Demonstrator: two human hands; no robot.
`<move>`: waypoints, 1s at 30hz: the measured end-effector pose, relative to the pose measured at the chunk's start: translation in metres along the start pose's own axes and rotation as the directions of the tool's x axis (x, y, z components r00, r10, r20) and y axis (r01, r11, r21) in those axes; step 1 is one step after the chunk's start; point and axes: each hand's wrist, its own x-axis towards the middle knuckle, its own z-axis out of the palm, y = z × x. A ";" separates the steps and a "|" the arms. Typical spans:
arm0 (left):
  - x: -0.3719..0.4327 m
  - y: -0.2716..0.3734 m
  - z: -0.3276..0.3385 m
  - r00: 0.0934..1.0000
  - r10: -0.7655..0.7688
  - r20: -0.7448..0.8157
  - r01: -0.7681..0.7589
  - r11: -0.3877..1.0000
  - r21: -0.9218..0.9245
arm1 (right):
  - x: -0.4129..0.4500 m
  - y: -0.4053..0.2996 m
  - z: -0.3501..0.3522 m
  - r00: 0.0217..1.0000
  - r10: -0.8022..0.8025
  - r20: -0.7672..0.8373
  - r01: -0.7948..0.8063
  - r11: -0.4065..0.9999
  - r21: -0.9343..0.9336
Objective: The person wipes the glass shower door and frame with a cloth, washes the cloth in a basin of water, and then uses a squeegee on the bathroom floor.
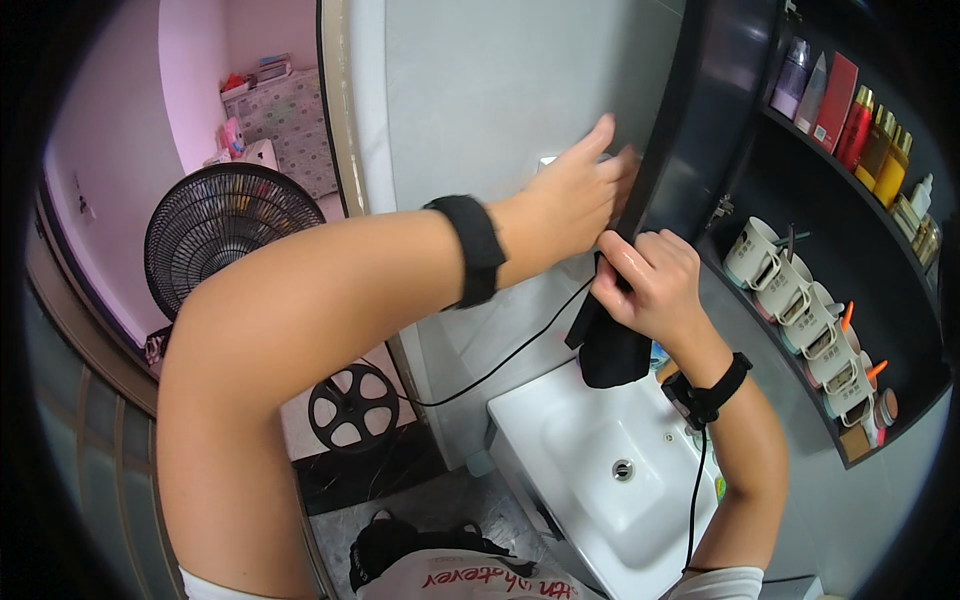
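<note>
My left hand (574, 191) is raised at the edge of the open dark cabinet door (694, 112). Its thumb points up, and the blurred fingers reach to the door's far side, where the tips are hidden. Just below, my right hand (656, 285) is closed in a fist at the door's lower corner, gripping a black cloth-like item (616, 356) that hangs under it. Whether this fist also holds the door, I cannot tell. The skin of the right hand looks wet. A black band (469, 251) circles my left wrist, and a strap with a small device (705, 394) my right.
Below the hands is a white washbasin (555, 420). Cups (810, 319) and bottles (874, 150) line the cabinet shelves at right. A black cable (517, 352) runs past the doorway. A fan (232, 232) with a round base (354, 409) stands at left.
</note>
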 end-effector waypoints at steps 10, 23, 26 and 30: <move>0.059 0.003 0.024 0.965 -0.133 0.226 0.141 0.990 -0.021 | -0.007 0.006 -0.001 0.998 -0.046 -0.044 0.049 0.995 0.085; 0.059 0.012 0.013 0.877 -0.038 0.479 0.150 0.969 -0.198 | -0.009 0.011 0.004 0.994 -0.069 -0.081 0.080 0.987 0.141; 0.062 0.017 0.017 0.878 -0.047 0.477 0.146 0.974 -0.173 | -0.013 0.013 0.002 0.992 -0.068 -0.103 0.083 0.985 0.149; 0.063 0.022 0.020 0.869 -0.061 0.491 0.150 0.978 -0.144 | -0.014 0.014 0.001 0.987 -0.090 -0.132 0.110 0.982 0.153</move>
